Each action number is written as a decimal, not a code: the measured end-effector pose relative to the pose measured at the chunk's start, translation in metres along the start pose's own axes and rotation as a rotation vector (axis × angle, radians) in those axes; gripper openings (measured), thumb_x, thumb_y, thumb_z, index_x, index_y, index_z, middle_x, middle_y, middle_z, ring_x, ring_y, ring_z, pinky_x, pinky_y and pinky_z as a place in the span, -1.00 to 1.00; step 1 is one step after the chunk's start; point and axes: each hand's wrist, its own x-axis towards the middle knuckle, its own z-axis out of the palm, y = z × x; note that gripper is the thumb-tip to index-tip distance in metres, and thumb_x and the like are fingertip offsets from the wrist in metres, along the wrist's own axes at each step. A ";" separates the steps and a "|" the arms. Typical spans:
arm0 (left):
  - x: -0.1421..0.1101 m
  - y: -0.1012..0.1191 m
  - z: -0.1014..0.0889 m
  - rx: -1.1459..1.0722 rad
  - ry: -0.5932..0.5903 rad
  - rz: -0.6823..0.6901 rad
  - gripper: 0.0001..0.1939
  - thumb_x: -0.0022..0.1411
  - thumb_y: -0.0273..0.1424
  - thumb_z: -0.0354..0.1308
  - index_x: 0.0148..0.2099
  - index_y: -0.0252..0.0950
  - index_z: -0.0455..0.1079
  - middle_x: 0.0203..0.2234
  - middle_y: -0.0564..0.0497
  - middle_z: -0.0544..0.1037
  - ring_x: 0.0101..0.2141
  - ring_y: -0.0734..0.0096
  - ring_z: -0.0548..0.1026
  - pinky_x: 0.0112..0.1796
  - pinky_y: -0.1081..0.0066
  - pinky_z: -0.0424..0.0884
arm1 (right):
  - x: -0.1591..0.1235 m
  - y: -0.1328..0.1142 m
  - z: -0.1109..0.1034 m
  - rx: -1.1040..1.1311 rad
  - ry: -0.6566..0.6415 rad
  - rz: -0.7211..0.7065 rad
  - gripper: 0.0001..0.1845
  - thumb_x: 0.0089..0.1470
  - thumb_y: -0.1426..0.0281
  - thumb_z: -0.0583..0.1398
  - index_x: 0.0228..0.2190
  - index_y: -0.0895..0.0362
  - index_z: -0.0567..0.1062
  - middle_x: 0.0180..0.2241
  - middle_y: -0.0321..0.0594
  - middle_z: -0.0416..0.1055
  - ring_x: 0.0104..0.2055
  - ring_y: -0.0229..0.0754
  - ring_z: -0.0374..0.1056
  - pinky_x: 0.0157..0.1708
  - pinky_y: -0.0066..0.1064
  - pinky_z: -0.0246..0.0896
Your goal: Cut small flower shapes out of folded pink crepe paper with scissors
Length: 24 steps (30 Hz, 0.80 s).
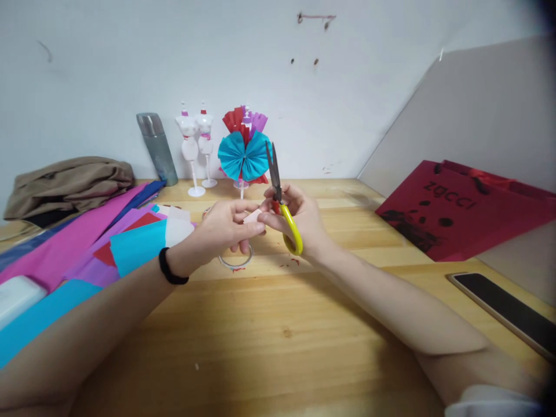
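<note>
Above the table, my left hand (pixel 223 227) pinches a small pale pink piece of paper (pixel 252 216). The thumb of my right hand (pixel 307 219) meets the same piece from the other side. My right hand also holds a pair of scissors (pixel 293 231) with yellow handles, blades pointing up and slightly apart. Under my left hand a roll of tape (pixel 237 264) lies on the wood, partly hidden by my fingers. Behind the scissors stands a small dress form (pixel 242 194) dressed in pleated blue paper (pixel 237 155), with red and purple pleats above.
Two white dress forms (pixel 189 147) and a grey-green flask (pixel 158 150) stand by the wall. Coloured paper sheets (pixel 136 246) and brown cloth (pixel 72 182) cover the table's left. On the right are a red paper bag (pixel 456 214) and a phone (pixel 508 310). Red scraps (pixel 294 262) lie mid-table.
</note>
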 end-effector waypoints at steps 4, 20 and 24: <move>0.000 0.001 0.000 -0.035 0.005 -0.047 -0.84 0.09 -0.34 0.22 -0.42 -0.34 0.44 -0.57 0.01 0.54 -0.69 0.55 0.38 -0.65 0.52 0.25 | 0.002 0.002 -0.002 0.040 -0.005 0.053 -0.55 -0.24 0.35 0.45 -0.31 0.04 0.38 -0.46 -0.40 0.36 -0.49 -0.33 0.27 -0.48 -0.45 0.26; 0.008 -0.004 -0.020 0.356 0.106 0.159 -0.83 0.05 -0.35 0.20 -0.51 -0.32 0.40 -0.66 0.14 0.24 -0.58 0.56 0.14 -0.55 0.47 0.00 | 0.015 0.008 0.013 0.091 0.060 0.133 -0.51 -0.34 0.43 0.47 -0.31 0.08 0.43 -0.51 -0.43 0.37 -0.51 -0.35 0.26 -0.51 -0.48 0.19; 0.012 -0.004 -0.020 -0.011 0.106 0.010 -0.80 0.01 -0.29 0.26 -0.40 -0.36 0.48 -0.60 0.05 0.44 -0.60 0.55 0.26 -0.56 0.49 0.14 | 0.021 0.011 0.021 0.209 0.178 0.229 -0.48 -0.31 0.36 0.44 -0.26 0.09 0.40 -0.55 -0.49 0.34 -0.65 -0.44 0.14 -0.67 -0.56 0.00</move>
